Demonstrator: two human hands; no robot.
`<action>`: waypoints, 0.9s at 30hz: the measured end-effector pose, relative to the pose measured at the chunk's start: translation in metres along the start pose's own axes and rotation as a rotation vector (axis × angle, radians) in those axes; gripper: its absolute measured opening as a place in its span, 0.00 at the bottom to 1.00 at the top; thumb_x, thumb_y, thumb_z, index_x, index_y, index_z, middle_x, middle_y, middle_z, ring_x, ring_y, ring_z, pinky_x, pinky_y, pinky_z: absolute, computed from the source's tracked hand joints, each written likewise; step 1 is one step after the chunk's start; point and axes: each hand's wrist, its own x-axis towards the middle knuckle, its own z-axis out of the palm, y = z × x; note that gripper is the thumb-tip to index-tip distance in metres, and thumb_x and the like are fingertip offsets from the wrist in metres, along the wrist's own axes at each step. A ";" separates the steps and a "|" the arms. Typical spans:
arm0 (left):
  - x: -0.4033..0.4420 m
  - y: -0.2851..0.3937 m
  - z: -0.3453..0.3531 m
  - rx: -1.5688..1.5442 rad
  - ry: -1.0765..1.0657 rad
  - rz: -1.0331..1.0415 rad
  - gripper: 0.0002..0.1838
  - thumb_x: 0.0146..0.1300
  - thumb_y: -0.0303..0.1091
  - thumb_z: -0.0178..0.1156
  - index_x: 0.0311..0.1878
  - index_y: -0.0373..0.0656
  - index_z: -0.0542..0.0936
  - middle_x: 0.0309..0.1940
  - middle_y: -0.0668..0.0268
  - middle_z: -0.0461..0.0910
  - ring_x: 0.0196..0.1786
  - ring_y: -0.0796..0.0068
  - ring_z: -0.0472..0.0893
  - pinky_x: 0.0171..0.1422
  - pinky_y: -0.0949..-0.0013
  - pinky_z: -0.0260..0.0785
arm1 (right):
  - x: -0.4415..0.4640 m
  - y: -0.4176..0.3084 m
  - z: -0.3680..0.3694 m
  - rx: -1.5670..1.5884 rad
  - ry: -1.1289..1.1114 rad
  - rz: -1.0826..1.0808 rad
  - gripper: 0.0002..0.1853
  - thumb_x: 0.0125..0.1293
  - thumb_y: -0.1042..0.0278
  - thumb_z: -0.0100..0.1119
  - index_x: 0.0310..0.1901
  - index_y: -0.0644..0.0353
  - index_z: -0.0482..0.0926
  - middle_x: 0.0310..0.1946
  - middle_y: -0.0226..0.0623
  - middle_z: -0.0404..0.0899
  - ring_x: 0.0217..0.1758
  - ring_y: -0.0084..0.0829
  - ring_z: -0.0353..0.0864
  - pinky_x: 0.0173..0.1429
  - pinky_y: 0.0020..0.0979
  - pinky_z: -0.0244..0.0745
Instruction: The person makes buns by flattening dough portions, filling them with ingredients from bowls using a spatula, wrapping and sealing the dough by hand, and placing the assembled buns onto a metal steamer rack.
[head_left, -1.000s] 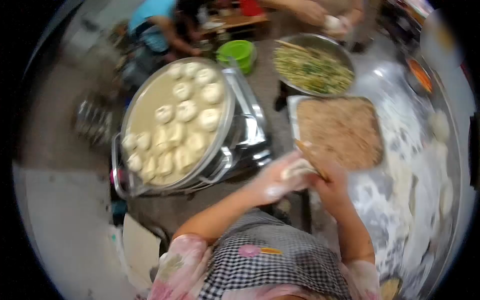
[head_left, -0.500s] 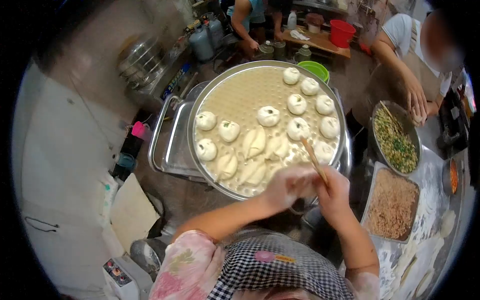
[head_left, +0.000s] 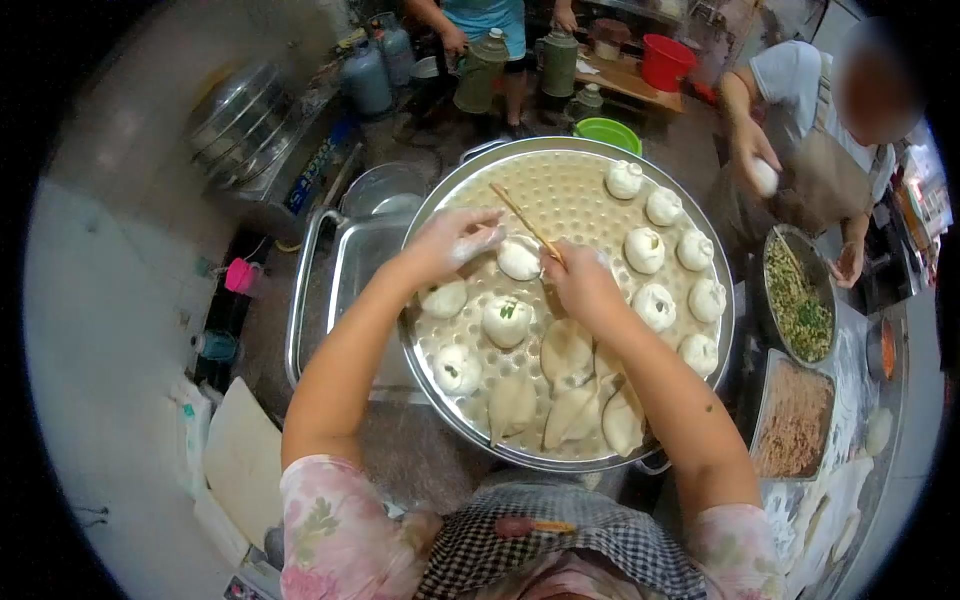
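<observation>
Both hands are over a large round dimpled pan (head_left: 540,172) with round buns and leaf-shaped dumplings on it. My left hand (head_left: 458,240) is beside a white bun (head_left: 520,257), its fingers apart and nothing held. A thin wooden stick (head_left: 525,219) is gripped in my right hand (head_left: 580,278), on the other side of that bun, and slants up to the left. Just below lies a bun with green on top (head_left: 507,320). Leaf-shaped dumplings (head_left: 572,416) lie along the pan's near side, partly behind my right forearm.
At right stand a bowl of green filling (head_left: 800,305), a tray of brown filling (head_left: 793,418) and a floured worktop (head_left: 850,375). A co-worker (head_left: 800,130) holds a white dough piece. Behind the pan, another person (head_left: 485,20) holds flasks. A metal tray (head_left: 350,290) sits left.
My hands have moved up and left over the pan and come apart. The right one keeps the stick; a white bun now sits between them. The co-worker's hand has lifted from the bowl.
</observation>
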 end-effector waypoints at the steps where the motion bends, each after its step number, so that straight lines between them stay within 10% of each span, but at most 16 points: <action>1: 0.000 0.001 -0.002 0.033 -0.037 -0.026 0.22 0.60 0.43 0.57 0.52 0.38 0.76 0.43 0.51 0.78 0.44 0.64 0.78 0.51 0.69 0.68 | -0.005 -0.003 -0.005 0.006 -0.005 0.013 0.11 0.63 0.64 0.50 0.40 0.61 0.76 0.28 0.51 0.76 0.34 0.52 0.74 0.41 0.41 0.70; 9: 0.024 0.012 0.021 0.335 -0.206 0.233 0.10 0.57 0.31 0.59 0.39 0.37 0.80 0.36 0.58 0.77 0.41 0.64 0.76 0.48 0.66 0.67 | -0.108 0.052 -0.065 0.220 0.264 0.027 0.11 0.64 0.63 0.50 0.36 0.63 0.75 0.23 0.38 0.75 0.26 0.30 0.74 0.34 0.31 0.69; 13: 0.028 0.018 0.024 0.482 -0.146 0.325 0.08 0.51 0.29 0.62 0.30 0.34 0.77 0.26 0.53 0.74 0.32 0.54 0.74 0.38 0.61 0.65 | -0.220 0.097 -0.101 0.211 0.502 0.267 0.10 0.65 0.63 0.50 0.31 0.62 0.71 0.20 0.36 0.72 0.24 0.30 0.72 0.33 0.30 0.68; 14: 0.029 0.015 0.023 0.551 -0.137 0.476 0.05 0.52 0.26 0.61 0.28 0.34 0.75 0.24 0.55 0.71 0.28 0.59 0.72 0.34 0.64 0.64 | -0.253 0.108 -0.108 0.275 0.536 0.404 0.13 0.64 0.60 0.50 0.33 0.63 0.69 0.24 0.49 0.70 0.27 0.42 0.72 0.32 0.39 0.67; 19: 0.044 0.092 0.039 0.616 -0.217 0.407 0.22 0.48 0.26 0.63 0.49 0.33 0.75 0.32 0.60 0.73 0.28 0.68 0.71 0.31 0.70 0.62 | -0.415 0.176 -0.086 0.368 0.913 0.777 0.17 0.66 0.57 0.49 0.25 0.62 0.70 0.16 0.32 0.70 0.21 0.26 0.70 0.27 0.31 0.66; 27: -0.047 0.347 0.319 0.146 -1.074 0.824 0.20 0.48 0.39 0.67 0.43 0.39 0.79 0.27 0.62 0.76 0.32 0.68 0.75 0.39 0.69 0.67 | -0.589 0.195 -0.071 0.638 1.187 1.031 0.17 0.67 0.56 0.48 0.26 0.59 0.72 0.17 0.27 0.69 0.18 0.20 0.67 0.24 0.25 0.63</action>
